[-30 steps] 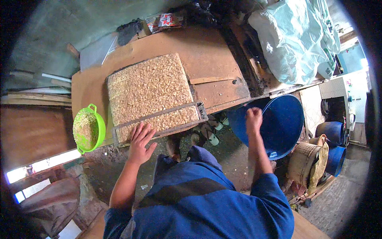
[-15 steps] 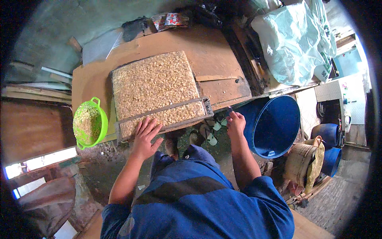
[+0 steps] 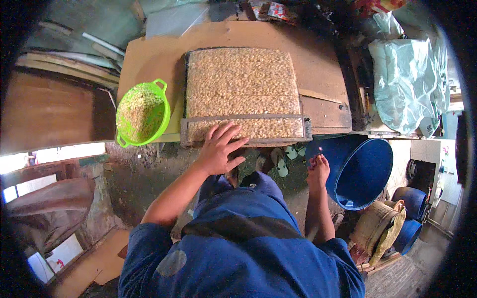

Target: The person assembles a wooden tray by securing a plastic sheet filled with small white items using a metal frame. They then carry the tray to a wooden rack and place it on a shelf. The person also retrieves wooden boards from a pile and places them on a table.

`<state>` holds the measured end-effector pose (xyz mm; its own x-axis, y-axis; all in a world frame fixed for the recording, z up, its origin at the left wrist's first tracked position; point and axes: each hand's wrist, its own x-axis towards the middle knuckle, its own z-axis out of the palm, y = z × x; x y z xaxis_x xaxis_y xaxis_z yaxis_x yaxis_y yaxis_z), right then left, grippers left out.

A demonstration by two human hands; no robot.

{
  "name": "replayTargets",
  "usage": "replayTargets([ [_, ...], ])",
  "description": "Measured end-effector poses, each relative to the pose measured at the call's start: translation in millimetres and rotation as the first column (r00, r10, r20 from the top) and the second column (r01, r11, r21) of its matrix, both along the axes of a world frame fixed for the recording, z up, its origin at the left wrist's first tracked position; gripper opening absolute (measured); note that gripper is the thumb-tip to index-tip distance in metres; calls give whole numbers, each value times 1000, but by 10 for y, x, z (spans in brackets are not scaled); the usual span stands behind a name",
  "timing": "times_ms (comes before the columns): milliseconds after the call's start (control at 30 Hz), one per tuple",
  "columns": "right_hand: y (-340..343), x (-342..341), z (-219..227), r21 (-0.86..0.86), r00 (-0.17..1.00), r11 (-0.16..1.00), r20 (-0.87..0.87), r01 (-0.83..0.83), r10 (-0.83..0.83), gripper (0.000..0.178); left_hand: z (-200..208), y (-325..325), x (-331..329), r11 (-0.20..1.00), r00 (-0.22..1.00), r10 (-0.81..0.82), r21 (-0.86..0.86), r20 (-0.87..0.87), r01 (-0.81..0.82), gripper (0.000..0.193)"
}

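My blue shirt (image 3: 238, 263) is closest, down at the bottom. My right hand (image 3: 318, 171) is up in front of it, above the floor. That grip is curled tight on a small thing (image 3: 320, 149) with a pinkish tip, too blurry for me to tell what it is. My left hand (image 3: 222, 146) lies flat, fingers apart and grabbing nothing. It rests on the near edge of a big square slab of pale beans (image 3: 241, 82), with my thumb sticking out to the right.

Down on the floor, I see pale slippers (image 3: 282, 168). To the right, just past my right hand, a big blue barrel (image 3: 365, 171) leans with its wide mouth showing.

The slab sits on the brown tabletop (image 3: 154, 62). A dark flat bar (image 3: 243, 117) goes across its near part, just past my left fingers. Left of the slab is a bright green strainer (image 3: 163, 126) with two handles and pale bits piled inside. Right of the slab lies a thin wooden stick (image 3: 320, 96).

Farther off, a pale green plastic bag (image 3: 402, 82) bulges on the right. At the very back lies a see-through sheet (image 3: 176, 21).
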<state>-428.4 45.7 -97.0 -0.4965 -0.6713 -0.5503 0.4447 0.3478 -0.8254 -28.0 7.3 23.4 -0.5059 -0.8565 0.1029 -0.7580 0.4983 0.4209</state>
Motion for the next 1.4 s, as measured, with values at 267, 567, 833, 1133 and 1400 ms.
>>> replayTargets([
  [267, -184, 986, 1093, -78, 879, 955, -417, -286, 229, 14, -107, -32, 78, 1000, 997, -26, -12, -75, 25, 56],
  [567, -395, 1993, 1299, 141, 278, 689, -843, -711, 460, 15, -183, -48, 152, 999, 992, -51, 9, -111, 52, 60],
  [833, -498, 2253, 1158, 237, 7, 601, -927, -764, 374, 17, -189, -43, 185, 998, 987, -56, 16, -153, 59, 61],
  [1133, -460, 2216, 1279, 200, 4, 626, -951, -754, 309, 15, -237, -41, 179, 998, 985, -47, 34, -164, 53, 63],
  [1400, -367, 1912, 1357, 155, 166, 698, -915, -699, 369, 12, -197, -47, 122, 1000, 991, 6, 1, -130, -6, 67],
])
